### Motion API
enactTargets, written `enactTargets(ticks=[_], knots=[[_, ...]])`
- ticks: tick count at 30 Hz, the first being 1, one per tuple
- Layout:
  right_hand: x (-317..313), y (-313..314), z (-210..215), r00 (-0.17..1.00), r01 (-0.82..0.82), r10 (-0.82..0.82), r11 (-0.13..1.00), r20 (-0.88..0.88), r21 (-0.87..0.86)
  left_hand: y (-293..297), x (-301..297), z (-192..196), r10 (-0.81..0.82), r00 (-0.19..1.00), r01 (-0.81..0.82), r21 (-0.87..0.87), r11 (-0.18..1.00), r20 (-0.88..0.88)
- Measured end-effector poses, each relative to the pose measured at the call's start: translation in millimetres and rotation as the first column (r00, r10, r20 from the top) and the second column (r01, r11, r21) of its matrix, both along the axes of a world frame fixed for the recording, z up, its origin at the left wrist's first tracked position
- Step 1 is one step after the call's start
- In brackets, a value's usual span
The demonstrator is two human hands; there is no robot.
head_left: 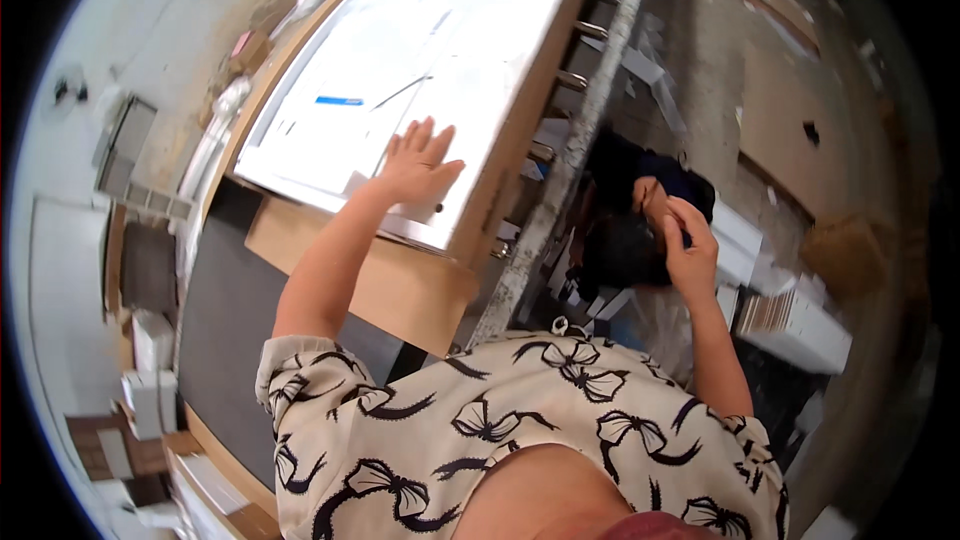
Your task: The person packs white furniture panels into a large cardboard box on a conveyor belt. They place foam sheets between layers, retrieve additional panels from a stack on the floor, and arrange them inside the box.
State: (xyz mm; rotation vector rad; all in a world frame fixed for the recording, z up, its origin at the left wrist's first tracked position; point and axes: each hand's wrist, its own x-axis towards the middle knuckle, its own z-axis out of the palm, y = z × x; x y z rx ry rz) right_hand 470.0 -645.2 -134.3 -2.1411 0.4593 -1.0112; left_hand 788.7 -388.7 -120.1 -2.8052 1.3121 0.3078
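One left hand [420, 175], fingers spread wide, lies on the white panel [400, 50] in the carton [512, 140] by the surface's [225, 300] right edge; flat, even pressure suits it. The right hand's [690, 250] fingers look narrowed; whether they hold anything, I cannot tell.

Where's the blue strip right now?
In the head view, the blue strip shows on the white surface inside the open cardboard box, up and left of the left hand.

The white panels [500, 25] were very bright and nearly washed out, while the floor [712, 80] at right looked dimmer, somewhat blurred. Toward the round black border, shapes bent.
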Motion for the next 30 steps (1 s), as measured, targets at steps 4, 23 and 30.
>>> enactTargets(ticks=[4,23,30], knots=[[-120,-25,-96,0.953,0.276,-0.241,0.942,-0.186,0.193,-17,31,15,0.072,0.937,-0.137,-0.169,0.976,-0.341],[-602,147,-407,0.282,0.92,-0.231,0.339,-0.931,0.194,-247,-510,-194,-0.592,0.338,0.468,-0.415,0.78,-0.732],[-704,135,-463,0.096,0.957,-0.126,-0.261,-0.987,0.127,-312,-688,-353,-0.599,0.154,0.838,-0.217,0.5,-0.786]])
